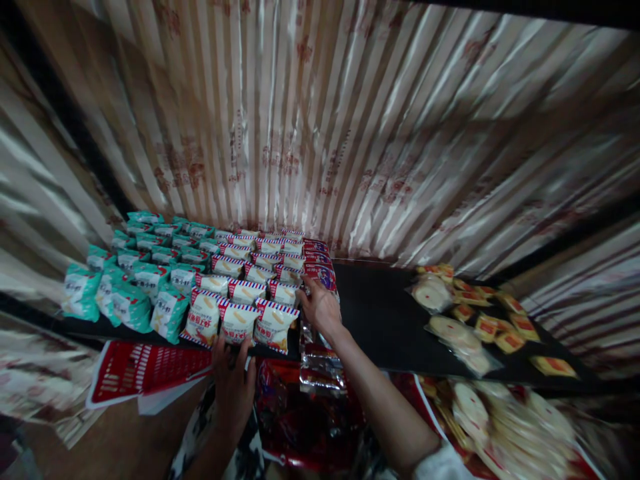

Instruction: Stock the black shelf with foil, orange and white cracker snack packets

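Note:
My right hand (320, 307) rests on a row of red and silver snack packets (319, 267) on a black shelf (380, 320), fingers curled on the packet under it. My left hand (231, 380) reaches below the shelf's front edge, under the white packets with red and blue trim (237, 320); its fingers are spread against the edge. Teal packets (130, 287) fill the shelf's left part.
Clear bags of round biscuits and orange packets (470, 313) lie on the right of the shelf. A red basket (140, 370) sits below left. More red packets and biscuit bags are in a container below. Striped curtain-like backing stands behind.

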A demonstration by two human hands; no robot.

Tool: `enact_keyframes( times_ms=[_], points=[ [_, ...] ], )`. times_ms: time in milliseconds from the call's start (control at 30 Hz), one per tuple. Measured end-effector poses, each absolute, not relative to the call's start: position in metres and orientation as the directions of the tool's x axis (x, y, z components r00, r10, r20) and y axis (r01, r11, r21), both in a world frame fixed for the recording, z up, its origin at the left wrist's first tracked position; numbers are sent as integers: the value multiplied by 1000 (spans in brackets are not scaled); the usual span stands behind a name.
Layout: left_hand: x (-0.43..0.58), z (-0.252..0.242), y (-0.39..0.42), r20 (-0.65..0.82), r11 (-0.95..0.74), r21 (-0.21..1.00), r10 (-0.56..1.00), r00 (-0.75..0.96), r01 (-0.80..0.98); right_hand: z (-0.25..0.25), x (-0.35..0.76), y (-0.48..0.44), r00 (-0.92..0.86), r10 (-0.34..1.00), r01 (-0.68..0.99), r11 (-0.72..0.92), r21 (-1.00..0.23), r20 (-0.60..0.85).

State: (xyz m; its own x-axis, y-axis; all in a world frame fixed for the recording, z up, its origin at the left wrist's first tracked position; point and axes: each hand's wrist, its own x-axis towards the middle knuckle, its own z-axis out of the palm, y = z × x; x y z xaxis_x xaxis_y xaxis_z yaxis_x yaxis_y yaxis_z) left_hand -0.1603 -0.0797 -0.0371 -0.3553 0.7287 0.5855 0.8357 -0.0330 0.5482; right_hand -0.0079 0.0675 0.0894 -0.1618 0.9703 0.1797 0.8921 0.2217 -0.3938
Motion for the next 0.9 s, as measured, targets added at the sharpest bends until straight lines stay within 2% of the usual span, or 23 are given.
enact_keyframes(
  times_ms=[167, 433, 667, 767, 900],
  points=[
    [-158, -43, -71, 573, -66, 577, 743, -346, 814, 88, -12, 74, -228, 969, 892, 246, -378, 93],
    [-156, -41, -65, 549, -40, 587, 753, -362, 809, 74, -19, 84, -214, 963, 836, 266, -480, 162],
    [-155, -38, -67, 527, -29, 618, 757, -386, 786, 69, -16, 87, -217, 962, 795, 272, -543, 163],
    [-156, -38, -69, 538, -48, 622, 752, -382, 782, 75, -11, 80, -189, 958, 785, 279, -553, 216],
    [-157, -37, -74, 543, -58, 625, 748, -381, 778, 84, 0, 47, -57, 908, 739, 318, -594, 415]
  ],
)
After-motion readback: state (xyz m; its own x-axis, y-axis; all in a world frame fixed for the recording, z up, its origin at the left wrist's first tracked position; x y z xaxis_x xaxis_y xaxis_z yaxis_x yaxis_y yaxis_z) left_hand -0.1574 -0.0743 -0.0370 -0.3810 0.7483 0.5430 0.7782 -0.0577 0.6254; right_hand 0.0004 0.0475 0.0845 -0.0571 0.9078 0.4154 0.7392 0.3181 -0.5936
